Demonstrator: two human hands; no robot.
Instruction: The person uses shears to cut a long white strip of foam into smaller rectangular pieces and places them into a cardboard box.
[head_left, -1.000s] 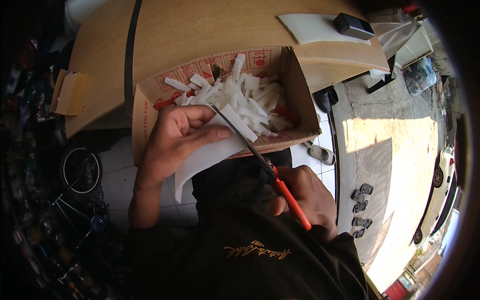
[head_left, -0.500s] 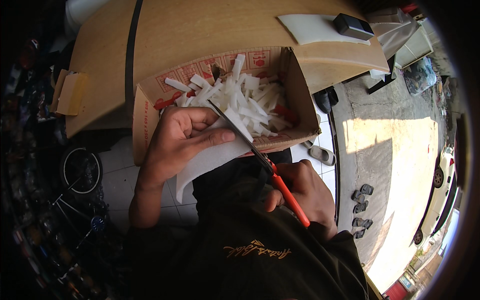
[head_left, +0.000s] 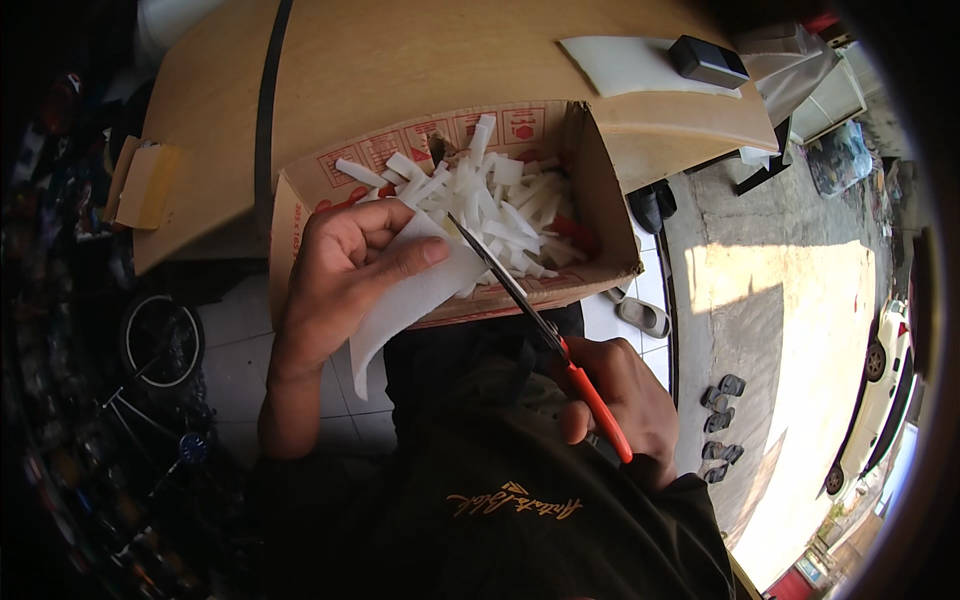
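Observation:
My left hand (head_left: pixel 345 265) pinches a white foam sheet (head_left: pixel 405 300) between thumb and fingers, and the sheet's long end hangs down toward my lap. In my right hand (head_left: pixel 625 395) is a pair of scissors (head_left: pixel 520 297) with red handles and dark blades. Their blades look closed, pointing up and left just beside the sheet's right edge. Under and beyond both hands stands an open cardboard box (head_left: pixel 440 125) with red print. Many cut white foam strips (head_left: pixel 505 210) lie heaped in it, with some red pieces among them.
Behind the box is a wooden table (head_left: pixel 420 50) with a dark strap (head_left: pixel 268 110) across it. A black box-shaped object (head_left: pixel 707 62) rests on a white sheet (head_left: pixel 620 65) at its right. A small carton (head_left: pixel 148 185) sits at left. Sandals (head_left: pixel 643 317) and a bicycle wheel (head_left: pixel 162 340) are on the floor.
The scissors have drawn back right and down, away from the sheet they overlapped. The strip beside the blades has come off into the box. My left hand has shifted slightly left.

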